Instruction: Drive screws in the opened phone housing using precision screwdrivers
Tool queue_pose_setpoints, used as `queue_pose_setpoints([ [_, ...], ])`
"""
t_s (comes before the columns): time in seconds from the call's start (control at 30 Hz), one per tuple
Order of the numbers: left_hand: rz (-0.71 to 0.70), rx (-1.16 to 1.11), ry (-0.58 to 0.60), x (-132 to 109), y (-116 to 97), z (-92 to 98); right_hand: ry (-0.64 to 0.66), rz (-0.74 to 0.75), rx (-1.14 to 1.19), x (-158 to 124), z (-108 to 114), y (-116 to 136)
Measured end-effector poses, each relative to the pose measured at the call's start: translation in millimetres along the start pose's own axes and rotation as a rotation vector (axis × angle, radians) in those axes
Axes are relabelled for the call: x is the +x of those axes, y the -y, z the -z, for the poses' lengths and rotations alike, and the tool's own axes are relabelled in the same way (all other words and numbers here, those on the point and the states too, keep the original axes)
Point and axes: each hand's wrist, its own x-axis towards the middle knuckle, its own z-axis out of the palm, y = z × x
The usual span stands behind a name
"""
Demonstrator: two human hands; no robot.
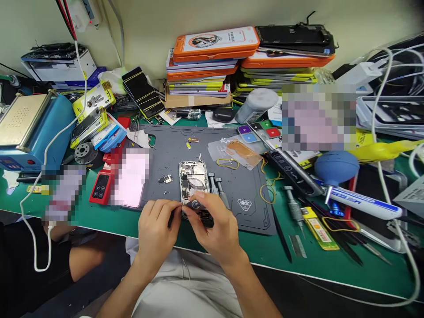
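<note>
An opened smartphone (pixel 192 170) lies on the dark grey work mat (pixel 165 145), its inner boards and metal plates bared. My right hand (pixel 220 225) arches over the lower end of the phone, thumb and forefinger bent round a small dark part (pixel 196 204) with a round silvery spot. Beside the phone's lower left edge, my left hand (pixel 158 225) has its fingertips pressed together; whatever they pinch is hidden. Two small screwdrivers (pixel 217 187) lie close along the phone's right side. Loose small phone parts (pixel 165 179) rest on the mat to the left.
A red device (pixel 100 187) and a pale phone (pixel 132 185) lie left of the mat. Orange boxes (pixel 215 44) are stacked behind. A dark pen-like tool (pixel 294 172), a blue air blower (pixel 336 170) and a white cable (pixel 380 163) crowd the right. Another person's leg (pixel 88 256) shows lower left.
</note>
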Motion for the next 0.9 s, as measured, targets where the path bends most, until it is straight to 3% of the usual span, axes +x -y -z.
queue_pose_setpoints([
  [0.23,0.008,0.001,0.016,-1,0,1.2,0.079,0.043,0.054,1,5,1],
  [0.57,-0.001,-0.039,-0.013,0,-1,0.1,0.013,0.024,-0.016,-2,3,-1],
  [0.7,-0.001,-0.041,-0.015,-1,-1,-0.4,-0.009,-0.056,0.012,-5,0,-1],
  [0.9,-0.020,-0.041,0.010,0,0,1.1,-0.129,-0.202,0.239,-9,-1,0],
])
